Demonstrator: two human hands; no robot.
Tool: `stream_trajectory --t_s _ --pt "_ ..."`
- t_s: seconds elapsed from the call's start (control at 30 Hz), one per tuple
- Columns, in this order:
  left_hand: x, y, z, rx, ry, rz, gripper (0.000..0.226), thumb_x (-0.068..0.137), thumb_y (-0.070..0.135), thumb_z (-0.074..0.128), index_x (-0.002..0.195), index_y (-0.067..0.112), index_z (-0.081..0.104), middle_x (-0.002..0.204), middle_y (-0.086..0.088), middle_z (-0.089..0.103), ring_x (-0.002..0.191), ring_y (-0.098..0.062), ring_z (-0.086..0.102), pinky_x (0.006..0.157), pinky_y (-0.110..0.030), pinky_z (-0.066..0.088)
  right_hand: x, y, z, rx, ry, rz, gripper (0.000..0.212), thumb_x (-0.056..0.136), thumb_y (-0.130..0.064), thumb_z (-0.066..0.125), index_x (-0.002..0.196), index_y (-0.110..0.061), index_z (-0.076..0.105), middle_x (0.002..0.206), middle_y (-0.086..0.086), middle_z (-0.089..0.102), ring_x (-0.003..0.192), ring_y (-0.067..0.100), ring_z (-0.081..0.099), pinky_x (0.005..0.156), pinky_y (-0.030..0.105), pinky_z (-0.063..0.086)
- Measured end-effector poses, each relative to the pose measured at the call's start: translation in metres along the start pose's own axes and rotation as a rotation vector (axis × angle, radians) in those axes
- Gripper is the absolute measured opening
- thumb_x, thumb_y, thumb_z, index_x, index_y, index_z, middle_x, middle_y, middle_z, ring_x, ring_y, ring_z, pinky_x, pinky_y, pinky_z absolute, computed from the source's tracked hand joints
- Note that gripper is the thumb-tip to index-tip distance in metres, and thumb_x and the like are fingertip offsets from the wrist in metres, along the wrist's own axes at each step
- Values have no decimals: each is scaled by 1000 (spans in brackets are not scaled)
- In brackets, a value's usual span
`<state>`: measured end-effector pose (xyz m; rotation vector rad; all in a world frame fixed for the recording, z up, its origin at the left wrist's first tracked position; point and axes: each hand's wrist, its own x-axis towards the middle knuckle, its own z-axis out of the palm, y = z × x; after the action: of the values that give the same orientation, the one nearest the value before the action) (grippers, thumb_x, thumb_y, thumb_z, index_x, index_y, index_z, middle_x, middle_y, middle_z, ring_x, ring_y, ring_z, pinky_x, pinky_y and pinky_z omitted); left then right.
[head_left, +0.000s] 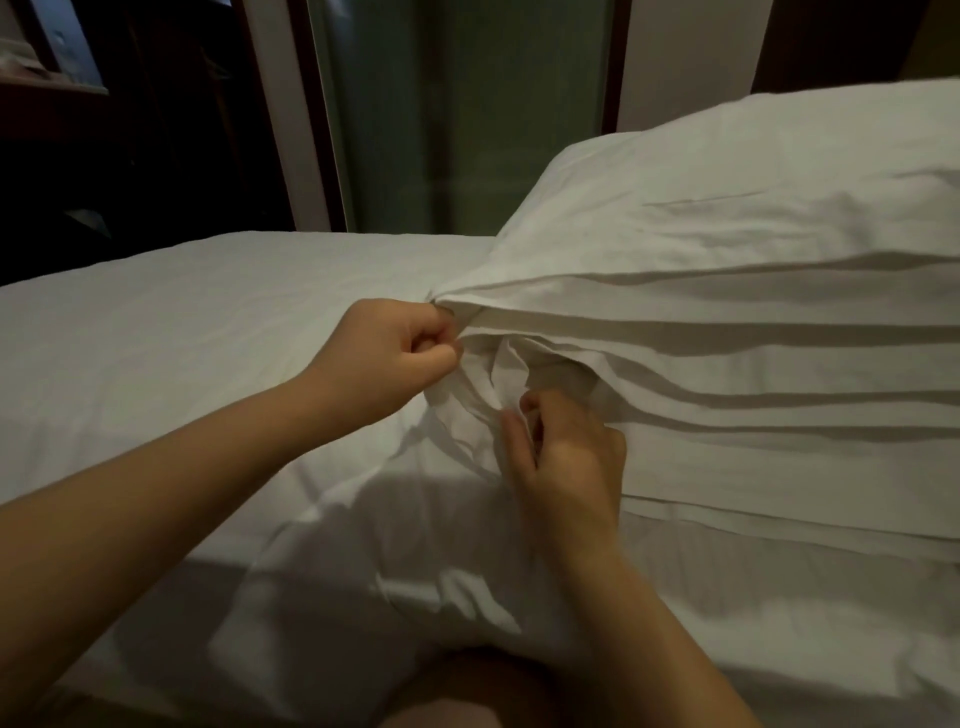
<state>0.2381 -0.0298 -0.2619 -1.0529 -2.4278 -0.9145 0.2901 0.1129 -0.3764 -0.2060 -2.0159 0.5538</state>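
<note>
A large white pillow (727, 249) in a white pillowcase lies on the right side of a bed with a white sheet (182, 322). The pillowcase's open end (498, 364) faces left and is bunched into folds. My left hand (395, 353) pinches the upper corner of that open end with curled fingers. My right hand (566, 452) sits just below and to the right, its fingers curled into the crumpled fabric at the opening. Long creases run across the pillowcase to the right.
Beyond the bed's far edge stand a frosted glass panel (467, 114) in a dark frame and a white wall (685, 57). A dark furniture area (104, 145) fills the back left. The sheet's near edge (363, 597) hangs rumpled toward me.
</note>
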Motion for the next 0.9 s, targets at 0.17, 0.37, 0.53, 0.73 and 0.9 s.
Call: stream_trajectory --t_s 0.17,0.37,0.53,0.73,0.9 --pt "-6 11 19 350 -94 -125 38 90 53 48 63 27 51 61 9 52 58 -7 50 55 -21 36 -5 -2 9 2 49 19 32 91 -30 39 74 -15 62 67 -1 60 60 21 56 66 28 31" --pt "-4 8 34 591 -139 -157 42 96 53 37 71 23 54 62 5 50 65 -15 55 62 -28 46 -9 -3 6 -8 125 -20 29 89 -22 42 82 -12 68 71 2 64 61 22 60 64 27 24" --pt "-7 14 24 305 -171 -160 33 95 30 50 70 11 62 69 -7 61 70 -23 61 72 -36 53 -13 -5 3 4 59 -30 30 91 -33 46 91 -12 67 77 3 64 67 23 60 67 32 40" --pt "-8 -2 -1 309 -253 -152 36 95 34 52 64 21 62 62 2 58 57 -11 50 54 -23 36 -7 -10 1 49 126 -18 27 92 -26 47 85 -15 71 77 -1 67 68 21 62 70 28 33" --pt "-15 9 7 272 -238 -109 44 91 49 48 59 21 62 56 2 57 52 -11 48 53 -22 36 -12 -20 12 68 115 4 29 91 -25 45 90 -13 71 82 1 68 73 20 62 70 28 39"
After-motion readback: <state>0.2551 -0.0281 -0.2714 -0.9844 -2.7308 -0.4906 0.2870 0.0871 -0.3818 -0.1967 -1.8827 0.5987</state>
